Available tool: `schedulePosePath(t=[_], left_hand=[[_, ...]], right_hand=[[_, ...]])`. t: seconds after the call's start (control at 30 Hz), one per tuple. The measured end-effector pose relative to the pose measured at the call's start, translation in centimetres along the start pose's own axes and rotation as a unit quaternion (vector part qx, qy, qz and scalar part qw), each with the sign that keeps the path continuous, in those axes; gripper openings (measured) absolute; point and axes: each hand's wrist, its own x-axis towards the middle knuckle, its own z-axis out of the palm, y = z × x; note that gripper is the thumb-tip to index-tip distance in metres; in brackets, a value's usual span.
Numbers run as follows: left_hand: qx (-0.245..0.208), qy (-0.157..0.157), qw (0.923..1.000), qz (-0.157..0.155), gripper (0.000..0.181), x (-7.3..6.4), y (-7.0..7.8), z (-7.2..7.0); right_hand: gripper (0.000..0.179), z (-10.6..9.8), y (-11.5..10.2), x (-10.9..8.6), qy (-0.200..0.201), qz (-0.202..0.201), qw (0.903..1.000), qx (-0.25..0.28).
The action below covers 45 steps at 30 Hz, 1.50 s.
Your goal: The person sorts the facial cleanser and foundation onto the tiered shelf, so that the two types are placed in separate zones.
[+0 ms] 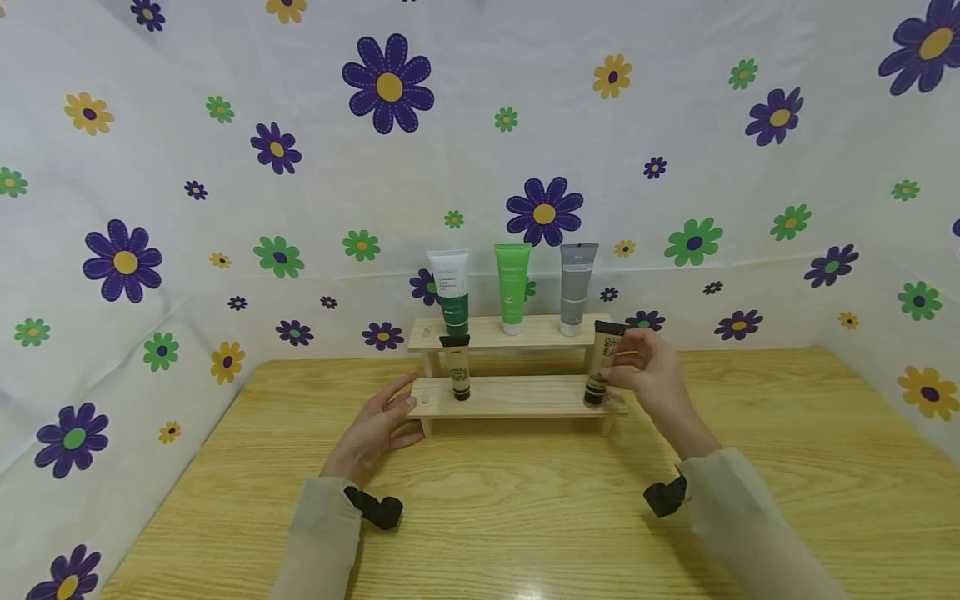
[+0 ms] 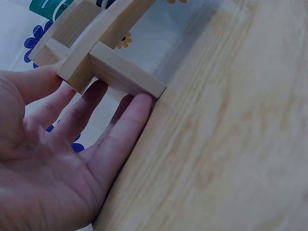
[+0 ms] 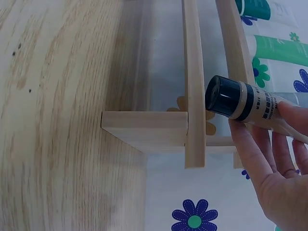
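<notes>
My right hand [image 1: 652, 372] pinches a beige tube with a black cap [image 1: 601, 364] between thumb and fingers. That tube leans slightly, cap down, at the right end of the lower step of a two-step wooden rack [image 1: 525, 395]. In the right wrist view its black cap [image 3: 225, 97] is at the board's edge; contact cannot be made out. My left hand [image 1: 377, 427] is at the rack's left end, its fairly straight fingers touching the side leg [image 2: 126, 72] and its thumb by the board edge. A similar beige tube [image 1: 458, 368] stands cap down at the left of the lower step.
On the upper step stand a white-and-green tube [image 1: 452, 292], a bright green tube [image 1: 513, 287] and a grey tube [image 1: 576, 287]. The rack sits on a wood-grain table [image 1: 495, 492]. A flower-patterned white cloth [image 1: 465, 158] hangs behind and at both sides.
</notes>
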Motion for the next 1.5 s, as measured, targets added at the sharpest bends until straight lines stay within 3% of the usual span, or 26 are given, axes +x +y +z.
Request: schedulePosePath(t=[0.23, 0.97, 1.3, 1.5], left_hand=[[-0.003, 0.002, 1.0000, 0.000, 0.055, 0.0, 0.0, 0.0], [-0.001, 0.008, 1.0000, 0.000, 0.056, -0.4, 0.0, -0.1], [-0.004, 0.023, 0.9997, -0.001, 0.054, -0.1, 0.0, 0.5], [0.067, 0.070, 0.9948, 0.032, 0.052, -1.2, 1.3, 0.9]], right_hand=[[0.046, 1.0, 0.0, 0.1, 0.007, -0.023, 0.9991, -0.034], [0.036, 2.6, 0.9, 0.6, -0.007, -0.087, 0.9958, -0.030], [0.037, 1.7, 1.4, -0.1, -0.032, -0.069, 0.9963, -0.039], [0.039, -0.5, 2.0, -0.8, -0.055, -0.041, 0.9956, -0.064]])
